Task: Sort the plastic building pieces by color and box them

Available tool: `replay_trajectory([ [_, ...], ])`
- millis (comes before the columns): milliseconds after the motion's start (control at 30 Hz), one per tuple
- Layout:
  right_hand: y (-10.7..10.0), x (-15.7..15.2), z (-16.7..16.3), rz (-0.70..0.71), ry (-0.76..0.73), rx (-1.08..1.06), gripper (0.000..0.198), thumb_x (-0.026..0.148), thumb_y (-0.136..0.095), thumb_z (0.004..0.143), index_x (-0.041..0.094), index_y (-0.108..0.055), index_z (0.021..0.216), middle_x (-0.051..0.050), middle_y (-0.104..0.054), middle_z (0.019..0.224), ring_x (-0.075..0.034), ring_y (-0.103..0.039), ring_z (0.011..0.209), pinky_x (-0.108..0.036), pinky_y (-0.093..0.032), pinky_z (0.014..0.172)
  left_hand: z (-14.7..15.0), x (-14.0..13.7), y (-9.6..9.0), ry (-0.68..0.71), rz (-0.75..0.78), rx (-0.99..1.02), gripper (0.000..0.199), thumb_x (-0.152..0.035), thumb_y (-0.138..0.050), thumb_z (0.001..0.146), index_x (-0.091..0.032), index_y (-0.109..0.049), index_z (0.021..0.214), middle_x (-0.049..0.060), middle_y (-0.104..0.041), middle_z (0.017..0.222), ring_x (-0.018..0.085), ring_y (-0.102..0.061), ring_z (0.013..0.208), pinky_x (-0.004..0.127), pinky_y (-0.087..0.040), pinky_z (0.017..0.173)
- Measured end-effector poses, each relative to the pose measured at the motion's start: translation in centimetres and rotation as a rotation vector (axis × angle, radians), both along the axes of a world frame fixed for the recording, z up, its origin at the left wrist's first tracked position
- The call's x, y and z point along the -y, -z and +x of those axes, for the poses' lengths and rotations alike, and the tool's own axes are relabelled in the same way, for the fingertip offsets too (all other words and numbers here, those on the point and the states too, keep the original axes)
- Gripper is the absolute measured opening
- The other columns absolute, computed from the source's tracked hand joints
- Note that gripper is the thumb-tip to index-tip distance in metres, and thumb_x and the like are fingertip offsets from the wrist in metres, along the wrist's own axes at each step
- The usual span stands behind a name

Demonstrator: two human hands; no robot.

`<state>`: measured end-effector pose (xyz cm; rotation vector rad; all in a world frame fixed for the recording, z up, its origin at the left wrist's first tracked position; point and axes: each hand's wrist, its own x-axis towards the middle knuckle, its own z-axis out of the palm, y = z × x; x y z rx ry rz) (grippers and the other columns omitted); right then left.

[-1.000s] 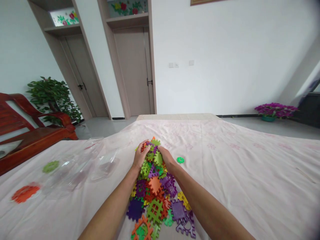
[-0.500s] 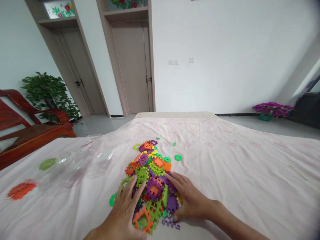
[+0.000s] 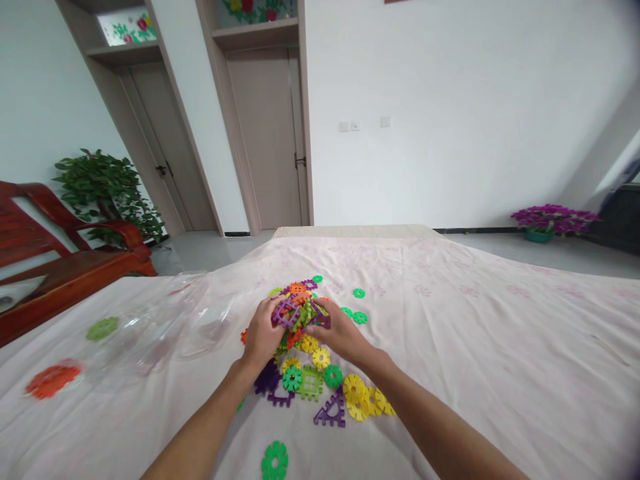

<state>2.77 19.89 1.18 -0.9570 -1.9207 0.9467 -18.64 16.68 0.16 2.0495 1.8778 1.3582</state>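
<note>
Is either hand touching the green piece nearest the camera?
No, the green piece lies alone on the cloth, while the left hand and right hand hold other pieces farther forward.

Purple, orange, green and yellow notched plastic pieces (image 3: 309, 345) lie heaped, some scattered

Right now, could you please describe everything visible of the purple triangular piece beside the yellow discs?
The purple triangular piece looks like plastic, with notched edges and an open middle. It lies flat on the pale cloth, left of the yellow discs in the picture; whether it touches them is unclear. Neither the left hand nor the right hand touches it.
</note>
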Motion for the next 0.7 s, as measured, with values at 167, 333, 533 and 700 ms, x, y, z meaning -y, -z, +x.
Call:
replay_trajectory([
  [167, 1.4, -4.9, 4.2, 0.179, 0.298, 0.376, 0.049, 0.042, -0.052, 0.095, 0.017, -0.053, 0.137, -0.014, -0.057, 0.138, -0.03, -0.051, 0.128, -0.045, -0.037, 0.109, -3.4, -1.1, 1.0, -0.144, -0.117, -0.174, 0.044, -0.036, -0.053, 0.089, -0.024, -0.06, 0.131, 0.011, -0.06, 0.134, 0.03, -0.052, 0.126, 0.047, -0.036, 0.112],
  [333, 4.0, -5.0, 3.9, 0.11, 0.304, 0.524, 0.046, 0.043, -0.04, 0.1, 0.022, -0.052, 0.139, -0.013, -0.054, 0.143, -0.027, -0.045, 0.134, -0.043, -0.032, 0.112, -3.5, -2.0, 3.6, -0.047, -0.24, -0.082, 0.049, -0.044, -0.048, 0.093, -0.021, -0.06, 0.134, 0.014, -0.053, 0.143, 0.03, -0.045, 0.136, 0.048, -0.033, 0.115],
  [533, 4.7, -2.3, 2.7, -0.018, -0.009, 0.145, 0.056, 0.064, -0.039, 0.095, 0.02, -0.068, 0.114, -0.007, -0.071, 0.113, -0.028, -0.061, 0.106, -0.038, -0.045, 0.096, -2.0, -2.3, 3.8, 0.165, -0.142, 0.275, 0.051, -0.051, -0.033, 0.098, -0.025, -0.059, 0.134, 0.007, -0.055, 0.144, 0.023, -0.046, 0.137, 0.042, -0.032, 0.118],
  [700, 3.0, -6.6, 6.5, 0.046, 0.318, 0.202, 0.062, 0.059, -0.024, 0.099, 0.019, -0.071, 0.101, -0.009, -0.072, 0.099, -0.028, -0.063, 0.1, -0.037, -0.047, 0.09, -4.5, -5.9, 3.6, -0.02, -0.068, 0.241, 0.05, -0.049, -0.033, 0.097, -0.021, -0.058, 0.131, 0.009, -0.058, 0.141, 0.023, -0.047, 0.136, 0.044, -0.029, 0.119],
])
